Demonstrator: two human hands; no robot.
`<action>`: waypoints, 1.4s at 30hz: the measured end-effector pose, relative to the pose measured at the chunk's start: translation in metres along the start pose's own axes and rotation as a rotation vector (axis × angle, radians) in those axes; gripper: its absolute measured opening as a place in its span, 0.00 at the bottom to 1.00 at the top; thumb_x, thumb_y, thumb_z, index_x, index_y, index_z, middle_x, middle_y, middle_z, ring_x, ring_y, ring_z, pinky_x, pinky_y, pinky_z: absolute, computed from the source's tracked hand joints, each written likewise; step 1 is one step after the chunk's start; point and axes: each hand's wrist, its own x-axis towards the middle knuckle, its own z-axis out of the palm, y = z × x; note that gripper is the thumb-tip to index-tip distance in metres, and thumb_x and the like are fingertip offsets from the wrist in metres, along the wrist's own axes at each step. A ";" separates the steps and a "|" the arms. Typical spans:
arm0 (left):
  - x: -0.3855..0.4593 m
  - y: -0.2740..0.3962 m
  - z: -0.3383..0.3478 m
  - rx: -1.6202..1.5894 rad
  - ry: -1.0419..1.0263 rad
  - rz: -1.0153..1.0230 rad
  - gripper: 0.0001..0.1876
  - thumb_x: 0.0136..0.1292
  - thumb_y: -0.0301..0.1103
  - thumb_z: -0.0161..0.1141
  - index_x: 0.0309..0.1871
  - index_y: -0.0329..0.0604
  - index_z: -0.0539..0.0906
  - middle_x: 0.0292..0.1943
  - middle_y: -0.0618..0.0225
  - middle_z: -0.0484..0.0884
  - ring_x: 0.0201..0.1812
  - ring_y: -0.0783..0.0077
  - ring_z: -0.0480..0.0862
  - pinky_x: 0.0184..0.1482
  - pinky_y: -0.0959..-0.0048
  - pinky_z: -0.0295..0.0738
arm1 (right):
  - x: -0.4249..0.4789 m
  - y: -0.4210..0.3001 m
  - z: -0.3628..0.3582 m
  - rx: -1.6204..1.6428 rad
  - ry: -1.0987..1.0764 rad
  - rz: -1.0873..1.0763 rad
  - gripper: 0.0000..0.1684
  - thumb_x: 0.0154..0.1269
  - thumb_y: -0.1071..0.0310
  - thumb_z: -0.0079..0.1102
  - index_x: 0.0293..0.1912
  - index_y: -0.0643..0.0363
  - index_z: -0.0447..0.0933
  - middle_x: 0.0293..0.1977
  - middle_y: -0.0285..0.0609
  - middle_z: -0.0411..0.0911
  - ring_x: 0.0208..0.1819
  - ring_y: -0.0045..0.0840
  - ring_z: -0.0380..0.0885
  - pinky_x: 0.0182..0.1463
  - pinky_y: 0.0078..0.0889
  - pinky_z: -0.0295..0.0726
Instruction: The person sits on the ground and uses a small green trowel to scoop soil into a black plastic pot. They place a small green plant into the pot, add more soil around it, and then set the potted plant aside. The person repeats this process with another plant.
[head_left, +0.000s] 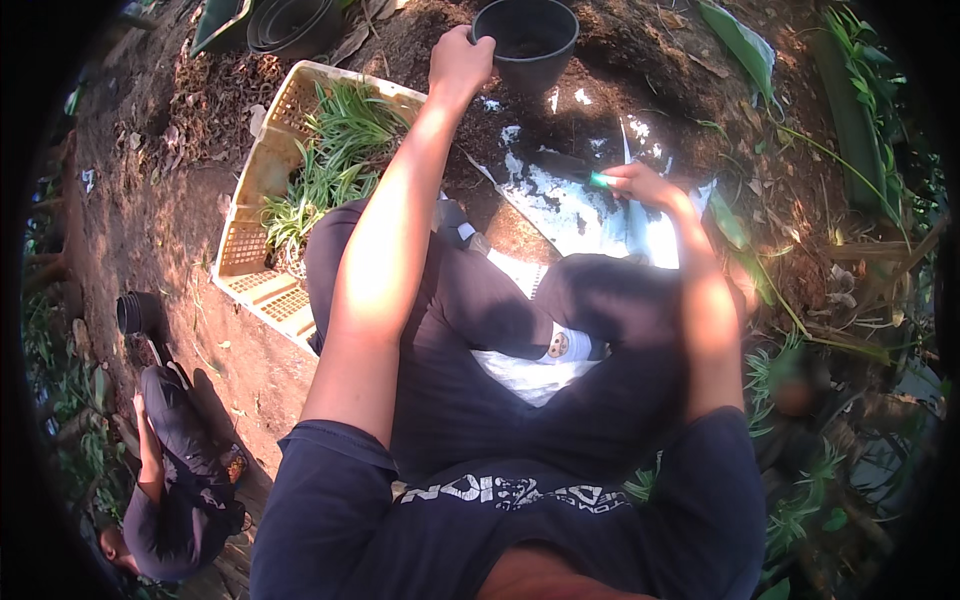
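My left hand (461, 64) grips the rim of a round black plastic pot (531, 67), thumb at the lip, at the top of the view. The inside of the pot is dark; its content cannot be made out. My right hand (634, 184) is closed on the green handle of a hand trowel (566, 165), whose dark blade lies low over soil on a white sheet (581, 217). Dark soil (600, 90) is heaped behind the sheet. Left of my legs, green and white striped leafy plants (345, 142) lie in a yellow plastic crate (244, 217).
Stacked black pots (292, 26) stand at the top left. A co-worker (176, 472) sits at the lower left, near a black pot (139, 313). Large leaves (742, 52) and stalks lie at the right. My crossed legs are just before the sheet.
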 end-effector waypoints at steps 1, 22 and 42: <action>0.001 0.000 0.001 0.021 -0.006 0.003 0.15 0.62 0.37 0.57 0.42 0.34 0.87 0.22 0.59 0.88 0.26 0.67 0.91 0.36 0.67 0.85 | 0.000 0.002 -0.003 -0.006 0.034 0.017 0.19 0.81 0.59 0.57 0.62 0.54 0.84 0.32 0.28 0.80 0.32 0.14 0.70 0.37 0.23 0.71; 0.004 -0.014 0.007 0.121 0.007 -0.086 0.19 0.60 0.42 0.57 0.48 0.43 0.88 0.26 0.61 0.90 0.34 0.61 0.92 0.47 0.61 0.84 | 0.008 -0.028 0.016 -0.135 0.335 -0.282 0.22 0.79 0.59 0.55 0.61 0.62 0.82 0.29 0.43 0.82 0.34 0.26 0.80 0.43 0.34 0.78; 0.006 -0.022 0.013 0.226 0.048 -0.040 0.20 0.59 0.43 0.57 0.50 0.42 0.88 0.39 0.52 0.91 0.50 0.46 0.89 0.57 0.52 0.81 | 0.018 -0.046 0.052 -0.125 0.486 -0.342 0.19 0.78 0.61 0.53 0.59 0.61 0.83 0.26 0.51 0.77 0.29 0.35 0.76 0.41 0.41 0.77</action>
